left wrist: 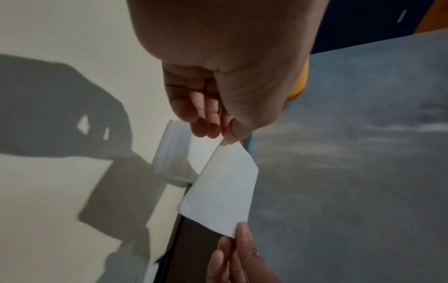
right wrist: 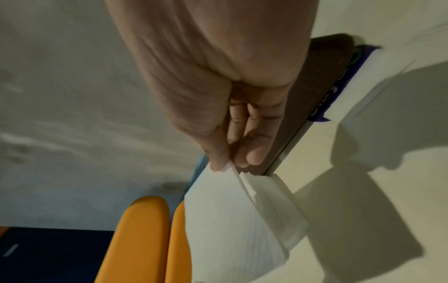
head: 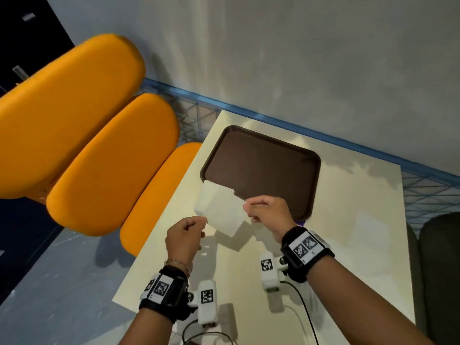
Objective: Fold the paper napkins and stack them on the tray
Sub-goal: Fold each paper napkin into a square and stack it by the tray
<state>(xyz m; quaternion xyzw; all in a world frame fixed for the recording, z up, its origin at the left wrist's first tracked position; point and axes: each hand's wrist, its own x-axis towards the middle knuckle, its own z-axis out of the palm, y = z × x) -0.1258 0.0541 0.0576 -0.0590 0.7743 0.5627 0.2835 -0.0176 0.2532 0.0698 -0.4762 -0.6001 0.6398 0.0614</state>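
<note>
Left hand: the left hand (head: pixel 185 235) is raised above the table (head: pixel 336 220), thumb and fingertips pinching one corner of a white napkin (head: pixel 225 217); the other fingers (left wrist: pixel 184 109) are curled in toward the palm.
Right hand: the right hand (head: pixel 270 211) pinches the opposite corner of the same napkin between thumb and fingers, held over the near edge of the tray (head: pixel 263 168); its remaining fingers (right wrist: pixel 257 151) are bent inward.
Napkin: a single white sheet, stretched in the air between the two hands, above the table and not resting on it; it hangs near the tray's near left corner.
Napkin stack: a stack of white napkins (right wrist: pixel 274 203) lies on the table just beside the tray's near edge, under the held sheet; in the left wrist view its layered edge (left wrist: pixel 172 153) shows.
Tray: dark brown, rectangular with rounded corners, flat on the table toward the wall; its surface is bare where it shows.
Table: cream top, with the hands' and napkin's shadows cast on it.
Seats: orange padded seats (head: pixel 99 150) stand to the left of the table.
Wrists: each wrist carries a black band with white marker blocks (head: pixel 207 302) and a cable.
</note>
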